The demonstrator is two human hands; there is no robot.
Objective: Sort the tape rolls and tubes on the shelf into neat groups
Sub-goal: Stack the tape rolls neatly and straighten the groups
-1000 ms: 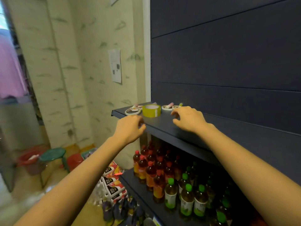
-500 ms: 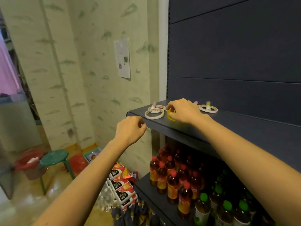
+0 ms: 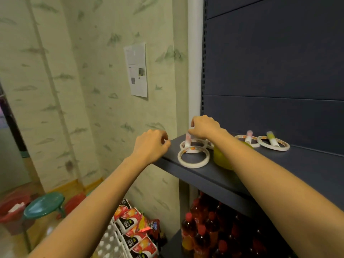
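Since a moment ago my right hand (image 3: 204, 127) is moving off the yellow roll (image 3: 221, 160), which is half hiding behind my forearm (image 3: 260, 174), and is pinching a pink tube (image 3: 187, 141) standing among white tape rings (image 3: 193, 158) by the shelf's (image 3: 307, 164) left edge. My left hand (image 3: 150, 146) is hovering there, fingers curled, empty. Bare shelf is lying rightward.

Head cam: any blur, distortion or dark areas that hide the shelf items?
Head view: soft overall, so print on the pink tube pinched by the right hand is unreadable. Head view: wide-angle bend curves the lines on the wall at left. Head view: bottles below the shelf sit in deep shadow. Head view: the yellow tape roll is mostly hidden by the right forearm, not by glare.
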